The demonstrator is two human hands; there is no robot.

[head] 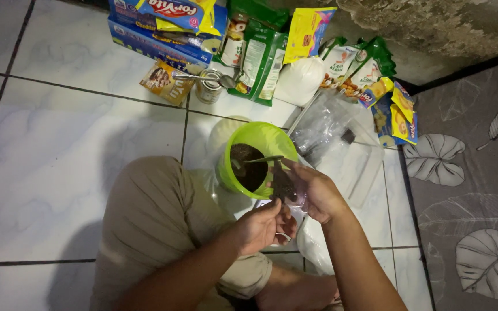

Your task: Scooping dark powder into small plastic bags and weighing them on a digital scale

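A bright green plastic bowl (272, 143) stands on the white tiled floor with a dark brown mixture (248, 164) inside and a spoon (263, 159) resting across it. Just in front of the bowl, my right hand (317, 193) and my left hand (260, 226) together hold a small clear plastic bag (285, 187) with some dark mixture in it. My right hand pinches the bag's upper part. My left hand grips it from below.
Snack packets, a blue box (157, 31), a small tin (207, 89) with a spoon on it, a white bag (300, 80) and clear plastic bags (332, 124) lie behind the bowl. My bent knee (151, 207) is at left. A grey leaf-patterned mat (474, 190) covers the right.
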